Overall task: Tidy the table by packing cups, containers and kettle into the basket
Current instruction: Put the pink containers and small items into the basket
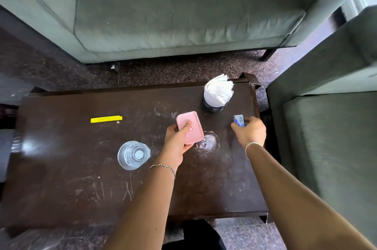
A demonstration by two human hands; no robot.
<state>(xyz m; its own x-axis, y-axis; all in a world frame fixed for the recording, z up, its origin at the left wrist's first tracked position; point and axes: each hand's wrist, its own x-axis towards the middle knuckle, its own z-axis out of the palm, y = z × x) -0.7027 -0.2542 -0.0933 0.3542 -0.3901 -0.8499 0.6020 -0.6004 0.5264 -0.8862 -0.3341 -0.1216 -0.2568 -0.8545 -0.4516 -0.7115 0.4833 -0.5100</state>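
**Both hands loaded, no basket in sight**

The left hand [176,139] pinches the pink container [196,136] at its near-left edge, with fingers curled over the top and the thumb on its left side. The container looks flat and shallow, and whether it has left the wood or just rests on it cannot be told. The right hand [252,132] has its fingers closed round a small blue packet [239,120], close to the right edge of the table [81,168].

Left of the left wrist stands a clear drinking glass [133,154], apart from both hands. Beyond the container, toward the far right corner, a dark holder stuffed with white paper napkins [218,94] stands upright. A yellow strip [106,118] lies flat on the far left part of the top. A green sofa [183,15] faces the table, and an armchair [326,127] flanks it on the right. Neither basket nor kettle shows anywhere in view.

The risks follow from those grips. The container is held at one edge only, so a quick swing could let it pivot and slip out. With both hands occupied, the glass has no free hand, and a left forearm sweeping back could knock it over. The basket lies out of sight, so a turn to find it could carry either load blind past the napkin holder.
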